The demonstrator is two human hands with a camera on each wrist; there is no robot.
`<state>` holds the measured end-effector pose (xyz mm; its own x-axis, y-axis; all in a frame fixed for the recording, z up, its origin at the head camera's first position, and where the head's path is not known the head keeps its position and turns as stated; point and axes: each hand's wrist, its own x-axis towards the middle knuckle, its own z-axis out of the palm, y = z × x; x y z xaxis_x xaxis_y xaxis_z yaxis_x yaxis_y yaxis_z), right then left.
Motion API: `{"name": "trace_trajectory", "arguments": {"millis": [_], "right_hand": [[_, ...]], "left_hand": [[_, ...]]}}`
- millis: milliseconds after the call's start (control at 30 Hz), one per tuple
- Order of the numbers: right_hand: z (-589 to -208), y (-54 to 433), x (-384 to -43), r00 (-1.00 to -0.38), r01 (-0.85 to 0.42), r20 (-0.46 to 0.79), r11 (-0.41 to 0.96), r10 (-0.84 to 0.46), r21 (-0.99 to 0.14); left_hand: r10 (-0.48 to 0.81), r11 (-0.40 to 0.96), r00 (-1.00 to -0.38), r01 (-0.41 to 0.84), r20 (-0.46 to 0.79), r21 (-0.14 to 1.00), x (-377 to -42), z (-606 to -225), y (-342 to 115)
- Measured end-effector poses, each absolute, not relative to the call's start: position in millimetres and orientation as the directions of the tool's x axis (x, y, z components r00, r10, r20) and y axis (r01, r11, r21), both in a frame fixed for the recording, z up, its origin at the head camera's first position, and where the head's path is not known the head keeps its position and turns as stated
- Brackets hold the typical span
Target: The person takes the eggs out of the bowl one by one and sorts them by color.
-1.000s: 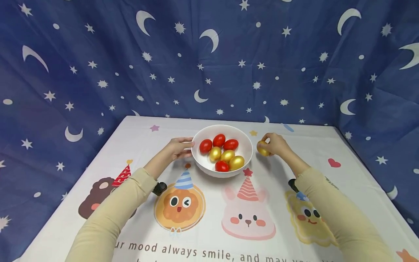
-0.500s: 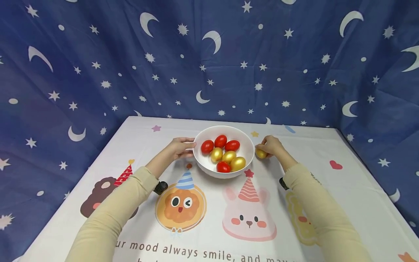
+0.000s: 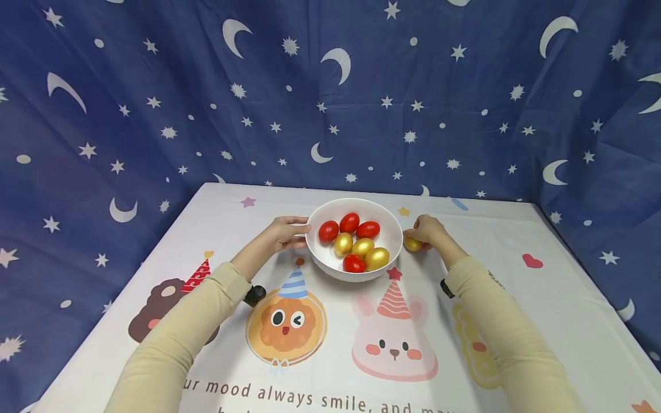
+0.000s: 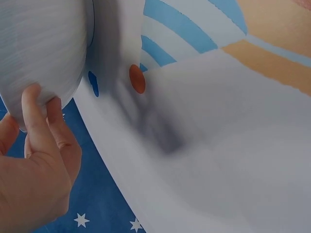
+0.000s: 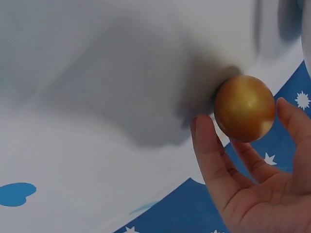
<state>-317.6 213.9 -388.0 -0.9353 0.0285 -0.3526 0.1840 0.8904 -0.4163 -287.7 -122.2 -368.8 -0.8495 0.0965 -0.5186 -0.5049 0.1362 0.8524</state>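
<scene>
A white bowl stands on the table with several red eggs and three gold eggs inside. At its left side my left hand holds the wall, thumb by the rim and fingers against the outside; the left wrist view shows these fingertips on the bowl. Just right of the bowl, my right hand has its thumb and fingers around another gold egg, low over the tabletop. In the head view this egg is partly covered by the hand.
A white cloth printed with cartoon figures and lettering covers the table. Behind and beside it hangs a blue curtain with moons and stars. A dark wrist-worn device sits under the left wrist.
My right hand has moved a little left and down with the gold egg, closer to the bowl. My left hand stays on the bowl; the view has shifted slightly.
</scene>
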Motion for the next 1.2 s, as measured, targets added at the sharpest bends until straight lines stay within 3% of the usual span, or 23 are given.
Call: {"name": "trace_trajectory", "arguments": {"millis": [567,1200], "right_hand": [[-372,215,-317,-0.888,0.2,-0.46,0.897,-0.005,-0.395],[-332,200,-301,-0.912,0.01,-0.397,0.962,-0.104,-0.274]], "left_hand": [[0.096,0.139,-0.848,-0.506,-0.521,0.851,-290,-370,-121],[0.088,0.158,-0.853,-0.499,-0.515,0.852,-289,-369,-122]]}}
